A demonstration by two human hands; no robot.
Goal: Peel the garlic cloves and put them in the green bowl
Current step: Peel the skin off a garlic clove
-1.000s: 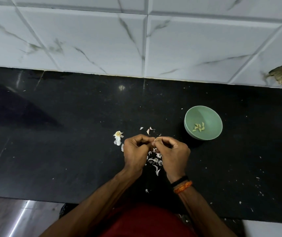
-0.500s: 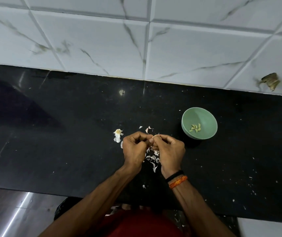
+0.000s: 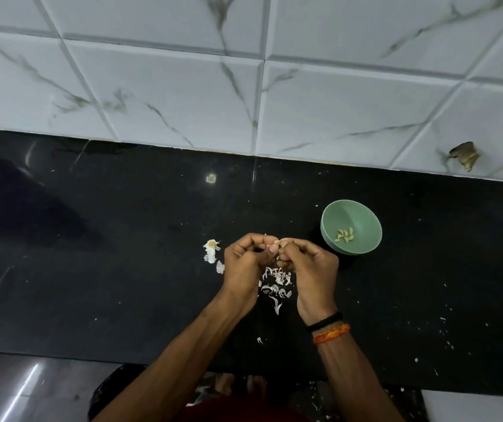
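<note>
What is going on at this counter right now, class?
A person is peeling garlic over a black counter. The left hand and right hand meet at the fingertips, pinching a clove between them. Loose peels lie on the counter under the hands, with a garlic remnant to their left. The green bowl to the right holds a few peeled cloves.

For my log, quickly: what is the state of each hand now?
Left hand: fingers curled, pinching the garlic clove.
Right hand: fingers curled, pinching the same clove.
</note>
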